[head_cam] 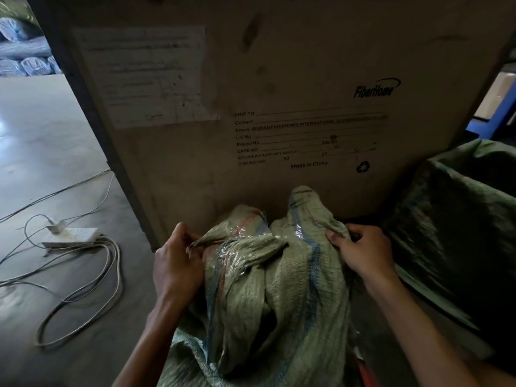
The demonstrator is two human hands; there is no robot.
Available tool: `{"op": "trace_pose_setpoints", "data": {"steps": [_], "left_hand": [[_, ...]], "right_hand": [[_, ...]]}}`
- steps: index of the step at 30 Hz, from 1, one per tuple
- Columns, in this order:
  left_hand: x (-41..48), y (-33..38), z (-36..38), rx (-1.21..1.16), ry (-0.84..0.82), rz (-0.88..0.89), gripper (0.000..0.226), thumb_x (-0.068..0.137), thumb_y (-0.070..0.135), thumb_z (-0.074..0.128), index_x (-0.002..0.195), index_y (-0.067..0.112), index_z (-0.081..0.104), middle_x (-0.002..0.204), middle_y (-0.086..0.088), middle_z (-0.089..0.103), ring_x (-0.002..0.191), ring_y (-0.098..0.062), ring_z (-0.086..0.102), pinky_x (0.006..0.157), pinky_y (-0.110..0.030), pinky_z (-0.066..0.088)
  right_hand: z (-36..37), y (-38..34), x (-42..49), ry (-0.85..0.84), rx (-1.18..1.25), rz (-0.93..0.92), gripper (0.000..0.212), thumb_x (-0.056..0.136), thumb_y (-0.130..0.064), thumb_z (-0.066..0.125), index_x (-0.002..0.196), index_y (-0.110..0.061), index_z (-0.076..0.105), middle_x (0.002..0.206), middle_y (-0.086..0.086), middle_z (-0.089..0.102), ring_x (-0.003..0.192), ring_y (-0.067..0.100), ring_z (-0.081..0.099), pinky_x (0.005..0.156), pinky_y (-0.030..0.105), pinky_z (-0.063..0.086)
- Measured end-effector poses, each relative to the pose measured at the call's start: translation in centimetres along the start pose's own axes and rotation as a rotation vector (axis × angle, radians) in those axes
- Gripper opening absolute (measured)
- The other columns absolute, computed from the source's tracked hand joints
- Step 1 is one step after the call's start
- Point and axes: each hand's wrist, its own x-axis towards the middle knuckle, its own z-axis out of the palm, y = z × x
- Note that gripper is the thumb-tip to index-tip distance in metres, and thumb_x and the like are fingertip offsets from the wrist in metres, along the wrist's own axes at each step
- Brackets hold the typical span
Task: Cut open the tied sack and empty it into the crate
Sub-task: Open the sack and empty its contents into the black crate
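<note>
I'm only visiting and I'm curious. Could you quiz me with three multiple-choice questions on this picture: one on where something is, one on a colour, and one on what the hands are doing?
1. Where is the white power strip?
A) on the floor, left of the sack
B) inside the sack
C) hung on a wall

2. What colour is the sack's woven cloth?
A) black
B) bright yellow
C) pale green with blue stripes

3. What are the left hand and right hand doing?
A) both hang free
B) both grip the sack's cloth
C) only one touches it

Answers:
1 A, it lies on the floor at the left.
2 C, the weave is greenish with blue lines.
3 B, the fingers of each hand curl into a bunch of cloth.
</note>
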Motion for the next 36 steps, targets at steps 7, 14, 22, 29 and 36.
{"op": "trace_pose_setpoints", "data": {"steps": [7,14,22,29,36], "left_hand": [[0.1,-0.6,0.6,0.121,0.061,-0.121,0.021,0.084,0.001,0.064,0.078,0.019,0.055,0.069,-0.001,0.058,0.065,-0.028,0.054,0.049,-0.027,0.030],[2.3,-5.1,-1.2,-0.083,-0.053,-0.403,0.010,0.093,0.016,0.067,0.094,0.016,0.057,0.098,-0.018,0.067,0.095,-0.039,0.066,0.085,-0.054,0.057],[2.3,-0.1,0.1,-0.877,-0.391,-0.834,0.031,0.099,0.032,0.056,0.122,0.015,0.068,0.087,0.000,0.058,0.076,-0.013,0.053,0.065,-0.027,0.043],[2.1,-1.8,1.8,-0.209,-0.387,-0.423,0.111,0.077,0.017,0.086,0.161,0.028,0.013,0.143,-0.009,0.056,0.127,-0.030,0.057,0.110,-0.048,0.047],[1.5,-4.9,3.0,0.468,-0.660,-0.507,0.085,0.075,0.085,0.048,0.112,0.011,0.061,0.123,-0.018,0.066,0.109,-0.034,0.063,0.098,-0.049,0.054]], "right_hand": [[0.8,1.5,1.2,0.092,-0.016,-0.027,0.017,0.087,-0.033,0.072,0.094,-0.018,0.078,0.081,0.003,0.072,0.087,0.030,0.068,0.078,0.038,0.053],[-1.0,3.6,1.5,-0.023,0.264,0.183,0.031,0.095,-0.030,0.063,0.122,-0.016,0.068,0.118,0.009,0.070,0.104,0.027,0.064,0.090,0.036,0.050],[2.0,1.9,-0.4,-0.670,0.661,0.337,0.093,0.066,-0.047,0.086,0.147,-0.038,0.040,0.131,0.004,0.067,0.118,0.028,0.063,0.091,0.049,0.055],[3.9,3.0,0.0,-0.540,0.504,0.254,0.099,0.076,0.012,0.074,0.145,-0.041,0.027,0.116,0.004,0.063,0.103,0.022,0.063,0.083,0.040,0.054],[8.2,5.2,1.7,-0.386,0.523,0.463,0.032,0.080,-0.004,0.075,0.112,-0.008,0.070,0.104,0.015,0.074,0.091,0.032,0.071,0.075,0.038,0.059]]}}
